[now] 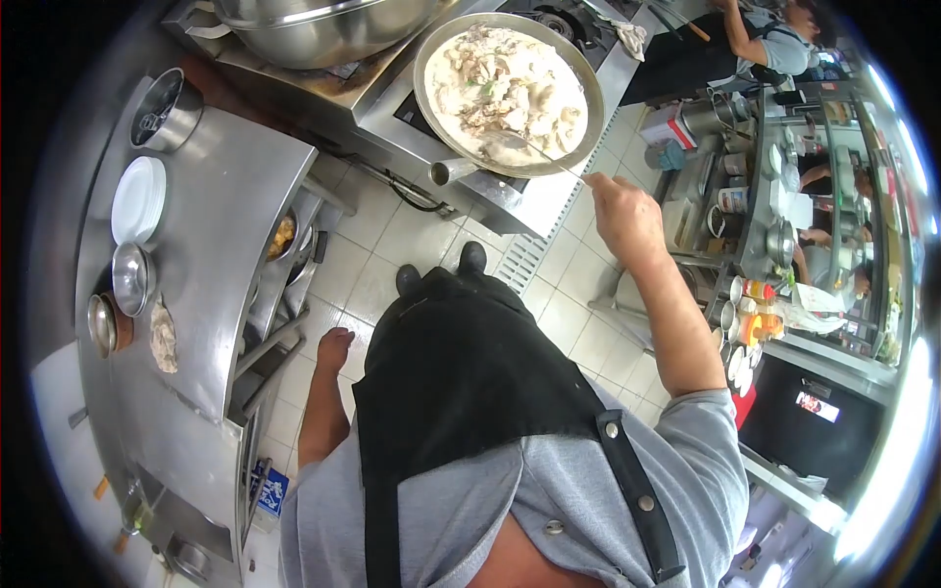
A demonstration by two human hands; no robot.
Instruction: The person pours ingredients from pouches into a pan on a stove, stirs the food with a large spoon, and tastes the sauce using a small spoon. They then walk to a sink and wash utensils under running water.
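Note:
A wide metal pan full of pieces in a creamy white sauce stands on the stove at the top centre. My right hand is closed round the handle end of a metal spoon, whose bowl rests in the sauce near the pan's lower edge. The pan's handle points down and to the left, and neither hand touches it. My left hand hangs low beside the black apron, away from the pan, its fingers curled; whether it holds anything is too small to tell.
A large steel pot sits left of the pan. White plates, metal bowls and a cloth lie on the steel counter at left. Another person stands at the top right, beside crowded shelves.

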